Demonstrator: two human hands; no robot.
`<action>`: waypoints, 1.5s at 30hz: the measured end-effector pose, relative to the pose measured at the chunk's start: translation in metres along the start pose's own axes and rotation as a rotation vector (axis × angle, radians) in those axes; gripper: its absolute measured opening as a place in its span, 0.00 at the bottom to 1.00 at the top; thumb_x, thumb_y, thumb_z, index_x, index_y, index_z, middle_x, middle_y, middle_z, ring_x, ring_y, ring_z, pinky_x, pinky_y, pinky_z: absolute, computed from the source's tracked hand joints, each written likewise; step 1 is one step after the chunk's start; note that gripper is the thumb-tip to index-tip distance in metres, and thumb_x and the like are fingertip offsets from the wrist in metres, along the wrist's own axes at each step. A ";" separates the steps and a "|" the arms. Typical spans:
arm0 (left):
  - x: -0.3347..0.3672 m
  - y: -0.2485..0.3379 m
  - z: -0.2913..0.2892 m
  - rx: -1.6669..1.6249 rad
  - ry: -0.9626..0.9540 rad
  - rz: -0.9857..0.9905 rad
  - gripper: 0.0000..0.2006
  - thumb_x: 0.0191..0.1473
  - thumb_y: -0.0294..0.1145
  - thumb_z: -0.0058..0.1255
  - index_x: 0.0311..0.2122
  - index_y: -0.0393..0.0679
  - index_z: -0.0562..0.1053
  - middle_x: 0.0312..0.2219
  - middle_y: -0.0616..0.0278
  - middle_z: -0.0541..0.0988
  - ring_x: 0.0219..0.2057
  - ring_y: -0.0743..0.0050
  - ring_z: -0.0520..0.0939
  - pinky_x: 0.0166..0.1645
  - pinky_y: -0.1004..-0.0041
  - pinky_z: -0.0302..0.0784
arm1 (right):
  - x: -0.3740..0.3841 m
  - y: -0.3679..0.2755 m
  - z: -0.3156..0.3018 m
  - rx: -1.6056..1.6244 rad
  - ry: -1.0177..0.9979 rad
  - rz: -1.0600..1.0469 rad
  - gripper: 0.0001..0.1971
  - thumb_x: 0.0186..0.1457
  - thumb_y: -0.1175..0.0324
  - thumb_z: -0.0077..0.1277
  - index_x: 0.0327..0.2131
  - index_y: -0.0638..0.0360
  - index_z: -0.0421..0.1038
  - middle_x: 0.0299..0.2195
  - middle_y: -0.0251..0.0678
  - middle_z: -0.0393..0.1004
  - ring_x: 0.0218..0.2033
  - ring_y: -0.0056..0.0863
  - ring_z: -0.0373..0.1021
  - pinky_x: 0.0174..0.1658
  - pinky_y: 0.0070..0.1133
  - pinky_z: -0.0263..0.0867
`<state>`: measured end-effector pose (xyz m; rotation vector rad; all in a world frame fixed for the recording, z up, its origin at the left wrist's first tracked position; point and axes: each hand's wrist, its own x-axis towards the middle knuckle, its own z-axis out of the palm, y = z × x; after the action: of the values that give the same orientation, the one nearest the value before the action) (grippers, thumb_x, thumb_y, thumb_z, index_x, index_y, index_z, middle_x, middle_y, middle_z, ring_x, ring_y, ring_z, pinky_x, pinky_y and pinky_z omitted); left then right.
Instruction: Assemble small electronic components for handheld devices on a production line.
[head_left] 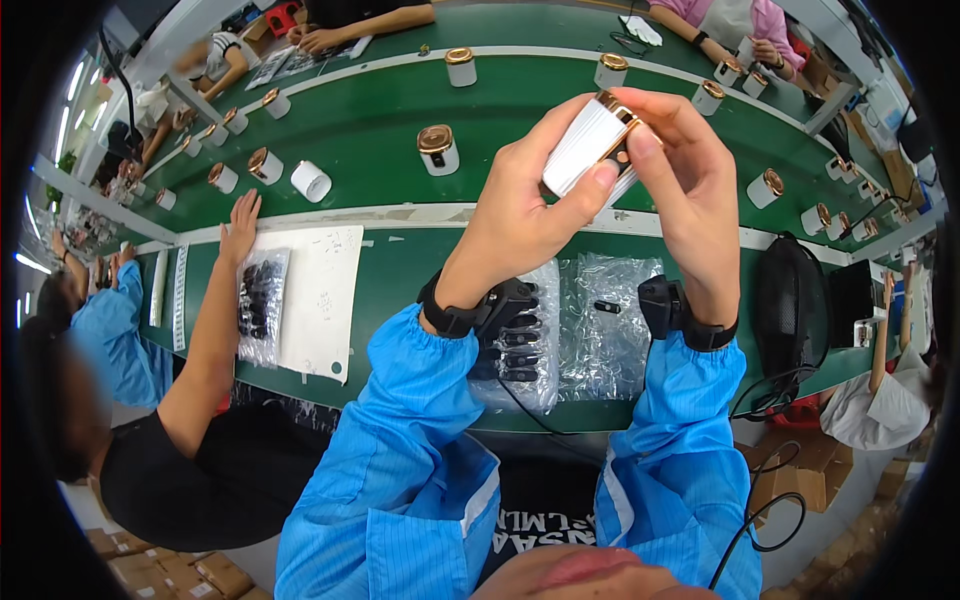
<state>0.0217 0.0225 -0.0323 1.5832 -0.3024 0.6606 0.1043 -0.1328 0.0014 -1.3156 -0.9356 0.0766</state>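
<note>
1. The left hand (515, 205) is grasping a white device with gold trim (583, 150), its thumb lying along the lower side.
2. The right hand (700, 170) is gripping the same device from the other side, fingers curling around its gold end.
3. The device is tilting between both hands, being held up above the green work surface (365, 130).
4. Nearer the body, a plastic bag (546, 385) is holding small black parts (520, 358).
5. Just right of it, a clear wrapper (605, 355) is lying with one black part (607, 307); whether inside or on top, I cannot tell.
6. Farther right, a black case (788, 310) is resting.
7. Similar white-and-gold devices (437, 152) are standing beyond.
8. At left, a co-worker's hand (239, 230) is reaching beside a white sheet (330, 300).
</note>
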 end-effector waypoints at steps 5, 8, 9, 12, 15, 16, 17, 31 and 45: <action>0.004 -0.002 0.001 0.041 -0.070 -0.011 0.30 0.65 0.40 0.56 0.66 0.35 0.64 0.45 0.59 0.80 0.38 0.78 0.81 0.36 0.76 0.80 | -0.002 0.000 -0.008 -0.058 -0.022 -0.002 0.15 0.66 0.69 0.56 0.52 0.66 0.73 0.45 0.36 0.79 0.47 0.20 0.73 0.52 0.20 0.68; 0.006 -0.001 0.001 0.125 -0.071 0.150 0.30 0.64 0.40 0.58 0.66 0.36 0.65 0.45 0.57 0.80 0.39 0.76 0.81 0.40 0.74 0.79 | -0.002 -0.001 -0.010 -0.059 -0.062 -0.003 0.15 0.67 0.70 0.54 0.54 0.66 0.72 0.47 0.36 0.78 0.48 0.20 0.73 0.52 0.20 0.67; 0.006 0.001 -0.001 0.125 -0.055 0.153 0.30 0.64 0.40 0.58 0.66 0.36 0.65 0.45 0.57 0.80 0.39 0.76 0.81 0.40 0.74 0.79 | -0.002 -0.001 -0.011 -0.057 -0.081 0.000 0.15 0.67 0.70 0.54 0.54 0.66 0.71 0.48 0.36 0.78 0.49 0.20 0.72 0.53 0.20 0.67; 0.004 0.010 -0.006 0.072 -0.125 0.017 0.30 0.63 0.41 0.59 0.65 0.36 0.66 0.44 0.55 0.81 0.41 0.73 0.82 0.44 0.72 0.79 | -0.001 -0.004 -0.012 -0.058 -0.133 0.034 0.16 0.68 0.71 0.53 0.56 0.67 0.70 0.50 0.36 0.77 0.51 0.21 0.72 0.54 0.20 0.67; 0.000 0.006 -0.012 0.137 -0.134 0.061 0.31 0.62 0.40 0.60 0.66 0.37 0.65 0.47 0.54 0.80 0.44 0.69 0.81 0.48 0.69 0.78 | 0.000 -0.008 -0.010 -0.058 -0.184 0.091 0.17 0.68 0.71 0.52 0.57 0.67 0.69 0.52 0.37 0.76 0.52 0.22 0.71 0.55 0.21 0.67; 0.000 0.005 -0.013 0.178 -0.142 0.079 0.32 0.62 0.40 0.60 0.66 0.38 0.65 0.48 0.53 0.79 0.46 0.66 0.81 0.50 0.68 0.77 | 0.000 -0.008 -0.009 -0.088 -0.150 0.038 0.17 0.68 0.71 0.52 0.58 0.68 0.69 0.52 0.37 0.75 0.52 0.22 0.71 0.55 0.21 0.67; -0.001 0.003 -0.013 0.186 -0.119 0.080 0.32 0.62 0.40 0.60 0.66 0.38 0.65 0.48 0.53 0.79 0.46 0.66 0.81 0.50 0.68 0.77 | 0.000 -0.006 -0.007 -0.114 -0.116 -0.015 0.18 0.68 0.72 0.52 0.58 0.68 0.68 0.53 0.38 0.75 0.53 0.23 0.71 0.56 0.22 0.67; 0.003 0.013 -0.018 0.170 0.175 0.155 0.26 0.59 0.36 0.62 0.61 0.45 0.70 0.54 0.53 0.72 0.50 0.60 0.80 0.53 0.62 0.76 | 0.006 0.178 -0.014 -0.769 -0.163 -0.161 0.19 0.63 0.75 0.53 0.57 0.62 0.71 0.51 0.47 0.75 0.53 0.43 0.73 0.56 0.34 0.69; -0.006 0.051 -0.013 0.002 -0.090 0.093 0.23 0.68 0.41 0.49 0.22 0.39 0.76 0.23 0.60 0.78 0.27 0.61 0.81 0.40 0.68 0.77 | -0.008 0.037 0.092 0.459 -0.151 0.064 0.17 0.62 0.71 0.56 0.54 0.61 0.73 0.51 0.49 0.76 0.52 0.44 0.73 0.54 0.36 0.70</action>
<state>-0.0149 0.0273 0.0059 1.6108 -0.4444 0.6618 0.0582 -0.0540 -0.0378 -0.9212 -0.9351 0.4209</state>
